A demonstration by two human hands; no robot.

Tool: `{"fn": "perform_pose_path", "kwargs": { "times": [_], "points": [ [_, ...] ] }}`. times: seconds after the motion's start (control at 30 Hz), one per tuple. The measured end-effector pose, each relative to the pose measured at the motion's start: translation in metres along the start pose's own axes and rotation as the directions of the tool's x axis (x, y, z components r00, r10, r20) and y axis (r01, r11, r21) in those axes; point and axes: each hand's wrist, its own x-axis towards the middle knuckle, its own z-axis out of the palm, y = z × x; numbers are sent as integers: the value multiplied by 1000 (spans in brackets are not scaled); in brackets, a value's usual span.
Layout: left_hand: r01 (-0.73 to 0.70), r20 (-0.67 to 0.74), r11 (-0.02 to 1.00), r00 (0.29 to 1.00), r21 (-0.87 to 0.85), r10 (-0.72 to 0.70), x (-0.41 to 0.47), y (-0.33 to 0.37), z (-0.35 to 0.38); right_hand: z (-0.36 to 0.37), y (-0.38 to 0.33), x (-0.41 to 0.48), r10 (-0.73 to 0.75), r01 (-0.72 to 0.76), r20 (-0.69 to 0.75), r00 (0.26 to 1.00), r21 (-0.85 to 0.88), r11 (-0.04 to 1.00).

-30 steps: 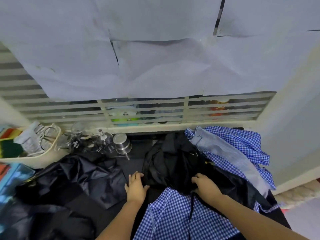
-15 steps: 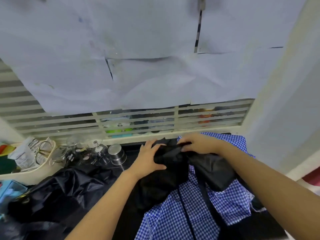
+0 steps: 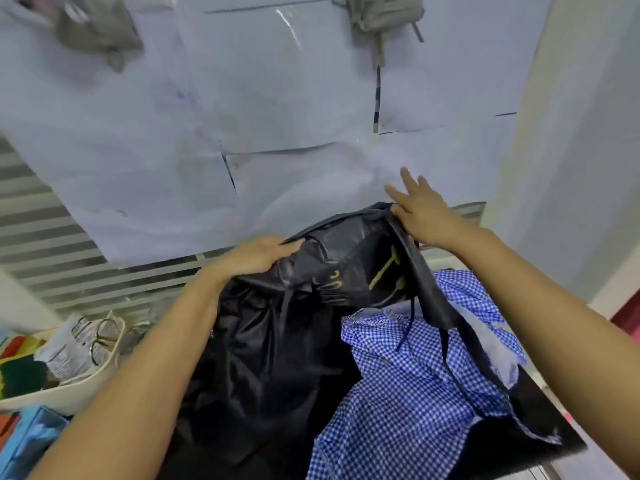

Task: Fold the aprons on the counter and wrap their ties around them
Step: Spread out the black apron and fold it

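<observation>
Both hands have raised the black apron (image 3: pixel 332 271) off the counter above the blue checked apron (image 3: pixel 408 393), left hand (image 3: pixel 256 254) gripping its top edge, right hand (image 3: pixel 422 213) pinching the corner with fingers splayed, so folding can begin.

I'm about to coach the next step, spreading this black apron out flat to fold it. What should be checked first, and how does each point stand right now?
1. Left hand grips the black apron at its top edge: ok.
2. Right hand holds the other top corner: ok, though several fingers are splayed free, so the pinch looks light.
3. Apron lifted clear of the pile: not ok; its lower part lies bunched on the counter.
4. Ties free: not ok; a thin black tie trails over the blue checked apron.
5. Flat space to lay it: not ok; the checked apron fills the spot below.
6. White tray clear of the cloth: cannot tell.
</observation>
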Motion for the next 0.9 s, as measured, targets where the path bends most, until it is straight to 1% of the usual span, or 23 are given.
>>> {"fn": "perform_pose_path", "kwargs": {
  "times": [0.03, 0.07, 0.1, 0.13, 0.2, 0.23, 0.3, 0.33, 0.37, 0.4, 0.43, 0.5, 0.57, 0.6, 0.63, 0.67, 0.7, 0.73, 0.77, 0.8, 0.83, 0.87, 0.9],
  "points": [
    [18, -14, 998, 1000, 58, -17, 1, 4, -4, -1, -9, -7, 41, -34, -39, 998, 167, 985],
    [50, -21, 995, 999, 82, -48, 3, 7, -6, -1, -19, -17, 58, -34, -56, 997, 357, 933],
    [74, -20, 995, 997, 71, -73, 7, 10, -6, 0, -32, -27, 26, -5, -34, 999, 509, 861],
    [104, -11, 994, 995, 43, -104, 8, 12, -6, 4, -49, -39, -57, 41, 10, 998, 567, 822],
    [140, 45, 988, 990, -69, -137, 5, 20, 1, 22, -78, -55, -234, 141, 114, 965, 529, 837],
    [128, 79, 977, 990, -170, -116, 5, 23, 5, 33, -88, -58, -282, 206, 87, 955, 488, 848],
    [130, 151, 919, 985, -373, -79, -3, 26, 11, 46, -93, -55, -307, 302, -63, 949, 448, 841],
    [99, 176, 920, 984, -379, -33, -9, 23, 12, 46, -92, -53, -305, 314, -96, 948, 455, 833],
    [44, 215, 957, 976, -286, 19, -10, 17, 10, 44, -89, -50, -318, 307, -59, 946, 466, 830],
    [-23, 271, 988, 960, -154, 65, -16, 12, 7, 41, -87, -50, -327, 276, 29, 945, 466, 841],
    [-72, 346, 997, 936, -6, 70, -19, 6, 3, 40, -84, -51, -329, 240, 134, 935, 445, 863],
    [-86, 463, 964, 885, 253, -42, -27, -9, -1, 37, -80, -53, -332, 240, 305, 893, 304, 922],
    [-109, 444, 883, 888, 458, -121, -30, -29, -3, 35, -77, -54, -246, 241, 362, 899, 60, 969],
    [-95, 412, 862, 901, 498, -138, -31, -39, -4, 36, -71, -53, -176, 196, 357, 918, -21, 980],
    [-58, 376, 867, 914, 494, -153, -34, -50, -5, 35, -64, -54, -123, 137, 329, 936, -19, 990],
    [-18, 340, 890, 928, 456, -155, -38, -58, -6, 35, -55, -54, -94, 74, 308, 947, 75, 994],
    [24, 313, 929, 938, 370, -149, -41, -64, -4, 37, -47, -55, -82, -5, 315, 946, 267, 964],
    [66, 288, 967, 948, 245, -137, -47, -67, -1, 39, -41, -57, -91, -99, 344, 935, 498, 861],
    [102, 276, 990, 953, 101, -126, -51, -70, 1, 42, -35, -59, -108, -200, 392, 913, 663, 721],
    [150, 280, 987, 951, -50, -130, -55, -70, 3, 42, -30, -62, -154, -264, 449, 880, 733, 626],
    [198, 291, 964, 946, -179, -140, -56, -72, 2, 42, -25, -65, -216, -287, 518, 828, 722, 630],
    [214, 305, 942, 943, -259, -130, -56, -73, -2, 43, -18, -67, -240, -304, 608, 757, 652, 694],
    [191, 331, 946, 938, -261, -99, -54, -75, -10, 40, -12, -69, -249, -299, 705, 664, 556, 776]
  ]
}}
